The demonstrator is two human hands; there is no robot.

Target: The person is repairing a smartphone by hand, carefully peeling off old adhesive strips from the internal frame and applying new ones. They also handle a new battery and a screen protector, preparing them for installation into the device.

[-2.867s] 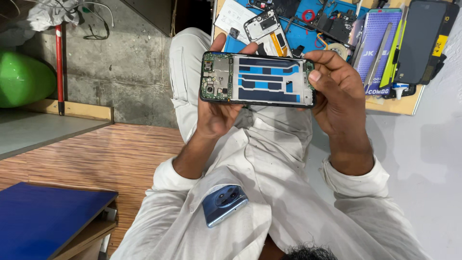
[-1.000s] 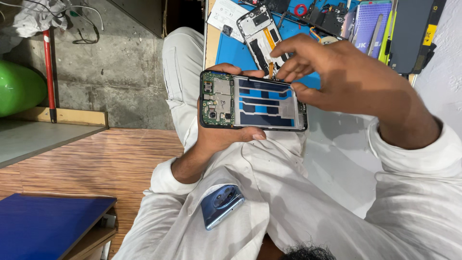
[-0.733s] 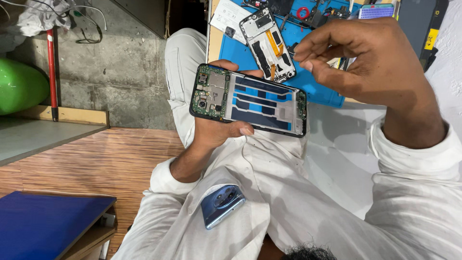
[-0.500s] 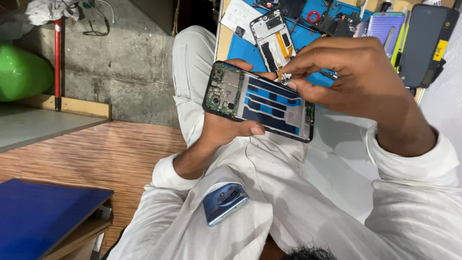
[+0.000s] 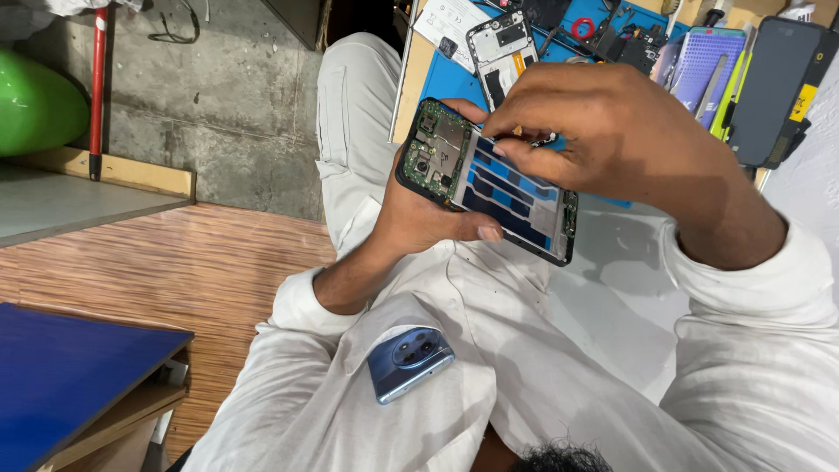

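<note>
A small phone-repair workshop: the wooden tabletop (image 5: 409, 83) carries a blue repair mat (image 5: 450, 83) strewn with a stripped phone frame (image 5: 501, 48), loose parts, a purple tool pad (image 5: 703, 65) and a dark phone (image 5: 773, 87); beside it are a bare concrete wall (image 5: 218, 96) and wood-pattern floor (image 5: 175, 262).

1. The left hand (image 5: 419, 210) is raised in front of the chest, palm up, fingers curled around what it holds, thumb laid along the near edge.
2. The left forearm rises from a white sleeve pushed back to mid-forearm.
3. The right hand (image 5: 612, 131) reaches in from the right, back of the hand toward the camera, wrist bent.
4. Its thumb and forefinger are pinched together, tips pointing down and left; what they pinch cannot be made out.
5. The right cuff sits at the wrist.
</note>
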